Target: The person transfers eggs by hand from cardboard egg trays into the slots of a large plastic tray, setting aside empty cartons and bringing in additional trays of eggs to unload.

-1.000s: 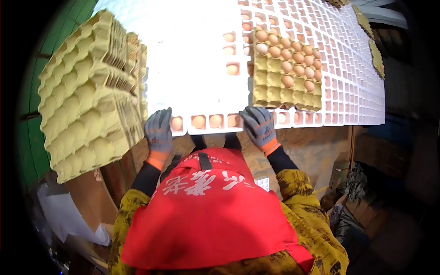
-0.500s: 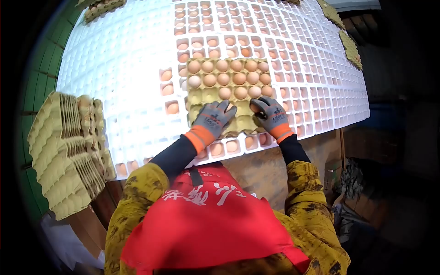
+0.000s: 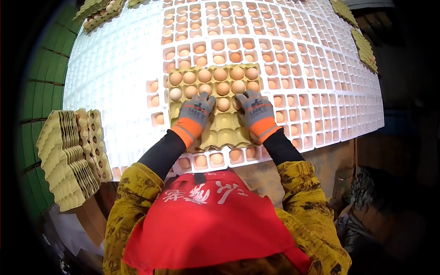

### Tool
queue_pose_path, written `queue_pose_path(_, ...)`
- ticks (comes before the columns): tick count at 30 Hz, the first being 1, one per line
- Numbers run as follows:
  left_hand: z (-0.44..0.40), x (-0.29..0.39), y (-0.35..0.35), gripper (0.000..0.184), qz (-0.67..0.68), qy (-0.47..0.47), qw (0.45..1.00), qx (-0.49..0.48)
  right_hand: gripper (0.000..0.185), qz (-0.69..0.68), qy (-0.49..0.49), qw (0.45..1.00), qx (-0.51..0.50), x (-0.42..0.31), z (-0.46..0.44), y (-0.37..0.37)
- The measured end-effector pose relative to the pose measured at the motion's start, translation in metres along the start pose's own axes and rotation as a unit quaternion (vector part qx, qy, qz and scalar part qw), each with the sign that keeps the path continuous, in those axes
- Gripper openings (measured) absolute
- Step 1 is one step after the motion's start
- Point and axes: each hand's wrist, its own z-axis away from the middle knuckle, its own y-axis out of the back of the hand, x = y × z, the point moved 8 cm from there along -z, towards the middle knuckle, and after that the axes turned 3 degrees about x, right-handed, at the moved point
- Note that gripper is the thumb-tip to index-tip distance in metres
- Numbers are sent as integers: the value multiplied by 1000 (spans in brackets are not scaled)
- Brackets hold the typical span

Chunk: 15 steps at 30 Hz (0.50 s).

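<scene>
A yellowish pulp tray (image 3: 222,137) lies on the white foam trays (image 3: 323,98). Brown eggs (image 3: 220,74) fill its two far rows, and one egg (image 3: 223,104) sits between my hands in the third row. My gloved left hand (image 3: 200,109) is over the tray's left part, fingers curled down by the eggs; what they hold, if anything, is hidden. My gloved right hand (image 3: 253,106) bends over the right part, its fingertips at an egg (image 3: 237,104) that is partly covered. The near rows of the pulp tray hold no eggs.
Stacked pulp trays (image 3: 68,158) stand at the left edge, some with eggs. More pulp trays lie at the far left (image 3: 98,13) and far right (image 3: 364,50). Foam trays with eggs spread beyond and to the right. A red apron (image 3: 211,220) covers my front.
From the foam tray's near edge, both hands moved onto the pulp tray, then farther up it. Fewer eggs show in its third row than half a second ago. The view has shifted too.
</scene>
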Motion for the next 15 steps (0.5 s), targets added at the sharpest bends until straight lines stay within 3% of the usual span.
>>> queue_pose_path(2, 0, -10, 9, 40, 101, 9, 995, 23, 38, -124, -33, 991, 30, 18, 7, 9)
queue_pose_path(3, 5, -19, 25, 40, 216, 92, 972, 26, 42, -297, -77, 951, 48, 42, 19, 7)
queue_pose_path(6, 10, -23, 49, 43, 186, 93, 969, 138, 51, -679, -212, 701, 46, 80, 51, 13)
queue_pose_path(7, 7, -14, 43, 47, 149, 74, 980, 113, 53, -712, -177, 674, 87, 81, 55, 21)
queue_pose_path(8, 1, -1, 31, 44, 109, 53, 991, 60, 47, -692, -193, 694, 49, 86, 54, 16)
queue_pose_path(10, -8, 25, 24, 46, 62, 2, 997, 55, 43, -543, -186, 818, 20, 80, 42, 20)
queue_pose_path(11, -10, 35, 22, 51, 2, 1, 999, 38, 45, -265, 0, 958, 111, 66, 30, 36)
queue_pose_path(12, -14, 43, 25, 51, -34, -2, 999, 12, 53, -138, -5, 987, 87, 55, 27, 32)
queue_pose_path(15, -25, 40, -35, 20, -187, -45, 965, 181, 58, 18, -53, 998, 6, 48, 12, 4)
